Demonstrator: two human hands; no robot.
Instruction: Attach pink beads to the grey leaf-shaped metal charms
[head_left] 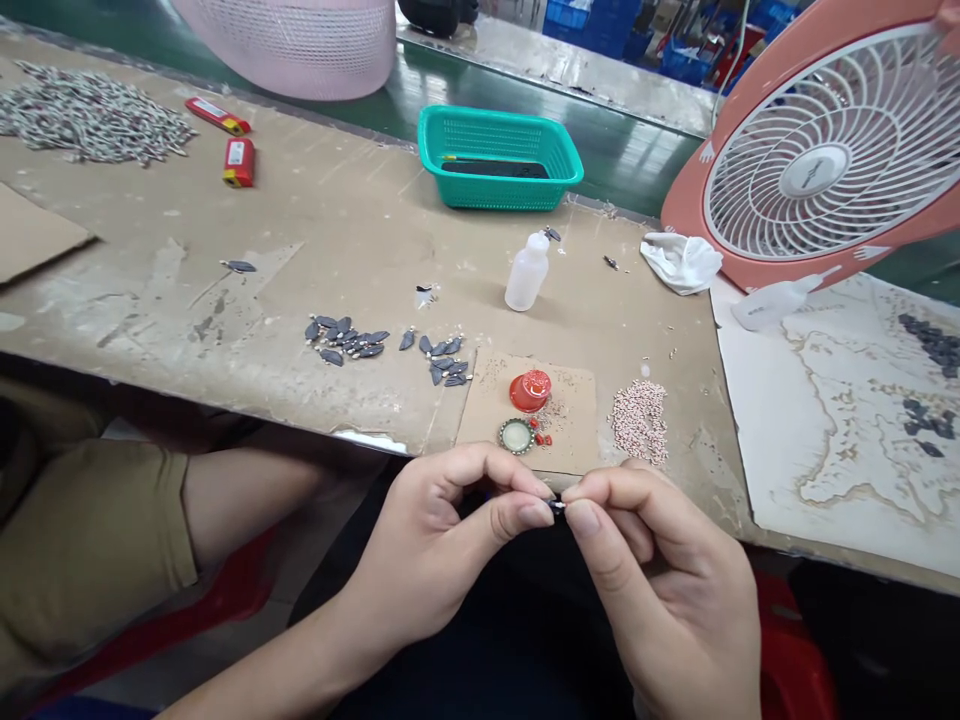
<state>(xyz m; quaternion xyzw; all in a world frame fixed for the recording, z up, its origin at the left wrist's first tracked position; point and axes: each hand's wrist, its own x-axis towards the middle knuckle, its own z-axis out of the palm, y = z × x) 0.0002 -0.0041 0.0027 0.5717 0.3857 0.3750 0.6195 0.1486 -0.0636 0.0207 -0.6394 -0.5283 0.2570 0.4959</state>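
In front of the table's edge, my left hand pinches a small dark piece between thumb and forefinger; most of it is hidden. The fingertips of my right hand meet it from the other side, closed on a tiny pale bit at its end. Just beyond my hands lies a cardboard square bearing a red cup, an upturned bottle cap and several red bits. To its right is a heap of tiny pinkish beads. Dark leaf-shaped pieces with pale tips lie to its left.
A white squeeze bottle stands behind the cardboard, and a green basket farther back. An orange fan leans at right beside a second bottle. At left are a pile of small pale parts and another person's leg.
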